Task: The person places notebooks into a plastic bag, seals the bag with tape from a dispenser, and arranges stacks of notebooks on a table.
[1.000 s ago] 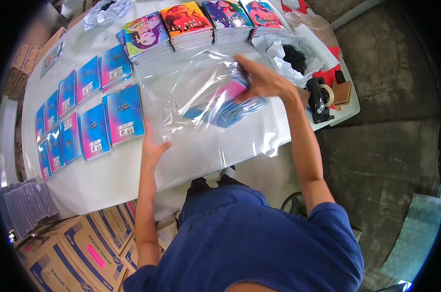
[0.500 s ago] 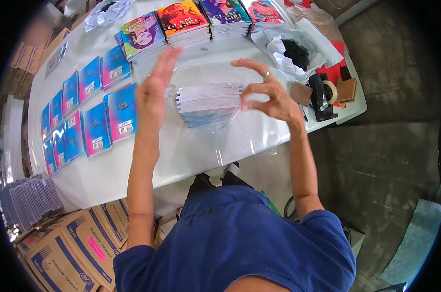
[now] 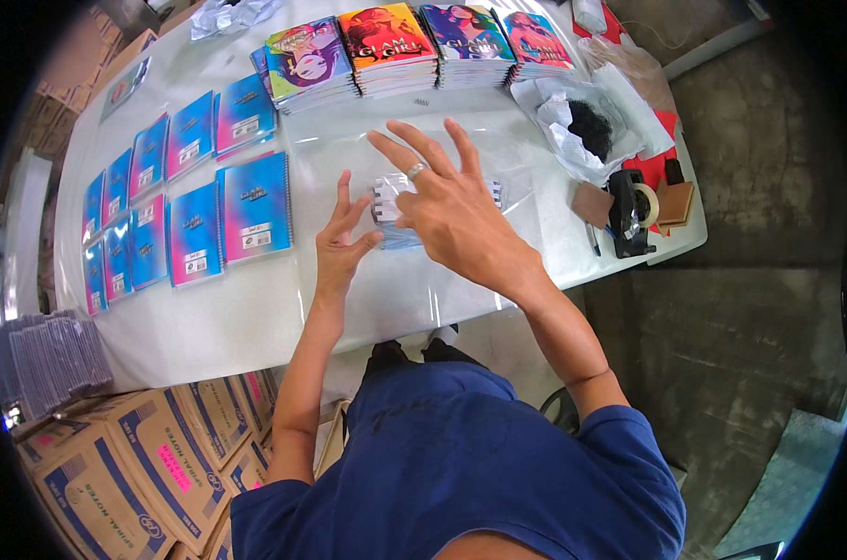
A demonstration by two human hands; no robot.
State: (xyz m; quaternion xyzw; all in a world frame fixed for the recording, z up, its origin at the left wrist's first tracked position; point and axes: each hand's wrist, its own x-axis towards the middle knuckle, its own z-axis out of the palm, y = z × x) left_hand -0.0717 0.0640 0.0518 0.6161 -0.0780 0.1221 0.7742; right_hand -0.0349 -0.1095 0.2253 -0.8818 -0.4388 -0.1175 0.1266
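Observation:
A stack of spiral notebooks [image 3: 400, 235] lies in front of me on the table, with clear plastic wrap around it. White page edges and dark binding marks show along its top side; blue shows lower down. My left hand [image 3: 339, 247] is beside the stack's left end, thumb and fingers apart. Over the stack's middle is my right hand [image 3: 470, 224], a ring on one finger, its fingers spread. It hides much of the stack. Whether either hand touches the wrap, I cannot tell.
Blue-and-pink notebooks [image 3: 255, 210] lie in two rows at left. Colourful notebook stacks [image 3: 389, 47] line the far side. At right are a tape dispenser [image 3: 632, 215], a pen [image 3: 593, 239] and crumpled paper with a black tangle [image 3: 589, 129]. Cardboard boxes [image 3: 153, 467] stand below left.
My right hand has gone from the stack's right end to over its middle. My left hand has come down from above the left side to the left end. The view has shifted slightly.

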